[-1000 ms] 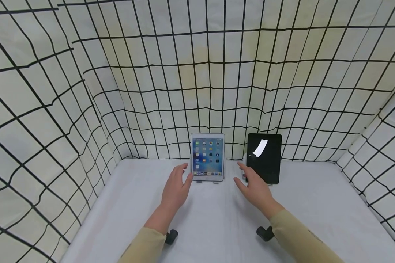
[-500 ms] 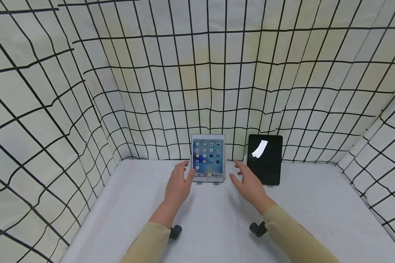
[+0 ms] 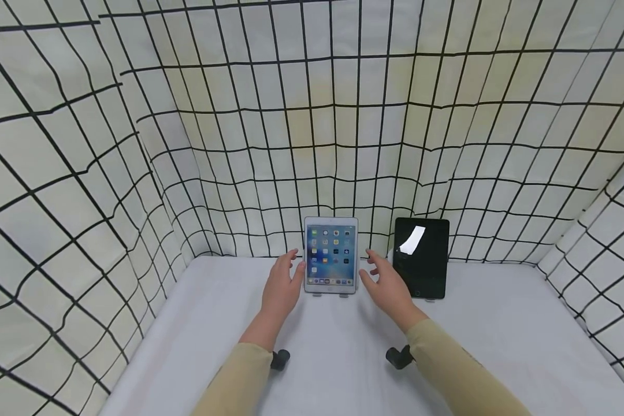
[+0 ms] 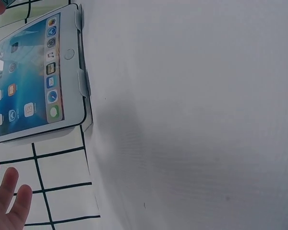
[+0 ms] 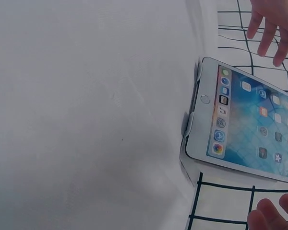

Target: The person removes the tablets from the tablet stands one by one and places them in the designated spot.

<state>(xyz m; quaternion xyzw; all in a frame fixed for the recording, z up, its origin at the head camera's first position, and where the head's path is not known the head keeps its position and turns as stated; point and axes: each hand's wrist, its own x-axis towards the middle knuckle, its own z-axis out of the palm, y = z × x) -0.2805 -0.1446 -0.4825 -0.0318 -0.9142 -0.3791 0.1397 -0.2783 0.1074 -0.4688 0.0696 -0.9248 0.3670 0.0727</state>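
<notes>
A white tablet (image 3: pixel 331 254) with its home screen of app icons lit leans upright on a stand, whose lower clips (image 4: pixel 82 82) hold its bottom edge. My left hand (image 3: pixel 282 286) hovers at the tablet's left side, fingers spread and loosely bent. On the other side, my right hand (image 3: pixel 389 289) is held in a similar relaxed way, between the white tablet and a black tablet (image 3: pixel 421 257). Both wrist views show a gap between the fingers and the white tablet. Neither hand holds anything. The black tablet's screen is dark, with a bright reflection across it.
White cloth (image 3: pixel 338 364) covers the table. Behind and at both sides stand white walls (image 3: pixel 312 127) with a black grid pattern. Dark wrist-worn camera mounts (image 3: pixel 399 357) stick out under the sleeves.
My right hand has moved left, away from the black tablet and closer to the white one. My left hand has shifted slightly right. Both tablets stay in place; the head view has tilted slightly.
</notes>
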